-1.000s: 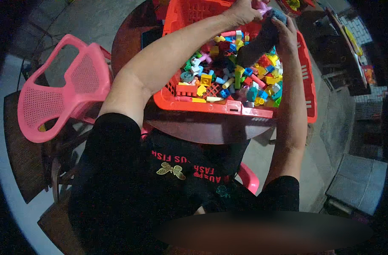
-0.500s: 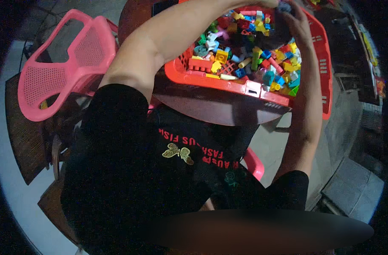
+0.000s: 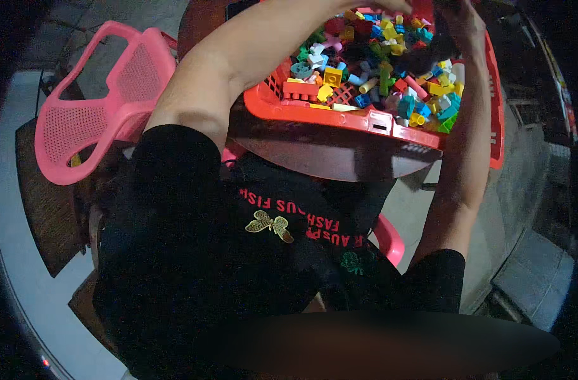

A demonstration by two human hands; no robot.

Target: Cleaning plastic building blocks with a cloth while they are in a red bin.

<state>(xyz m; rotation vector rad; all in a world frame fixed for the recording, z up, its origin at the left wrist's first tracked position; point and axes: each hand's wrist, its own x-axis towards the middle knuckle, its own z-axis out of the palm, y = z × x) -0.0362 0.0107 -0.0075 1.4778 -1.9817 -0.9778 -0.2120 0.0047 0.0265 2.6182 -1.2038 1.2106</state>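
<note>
A red plastic basket (image 3: 339,116) full of loose toy building bricks (image 3: 390,79) in many colours stands on a round brown table. My left hand (image 3: 393,5) is over the far part of the basket, mostly cut off by the top edge; whether it holds anything does not show. At the far right of the basket, my right hand (image 3: 465,28) hangs above the bricks, its fingers dark in shadow and partly out of the picture. Nearest to me in the basket lie a red brick (image 3: 299,90), a yellow brick (image 3: 332,77) and a green brick (image 3: 449,123).
The dark round table (image 3: 339,155) bears the basket, whose red side wall (image 3: 496,120) rises beyond my right forearm. To the left stands a pink plastic chair (image 3: 105,107). A grey box-like object (image 3: 533,275) is on the floor at the right.
My hands, close together around a small grey-blue piece before, are now apart. The right hand has shifted right and slightly down; the grey-blue piece no longer shows. The view has shifted slightly.
</note>
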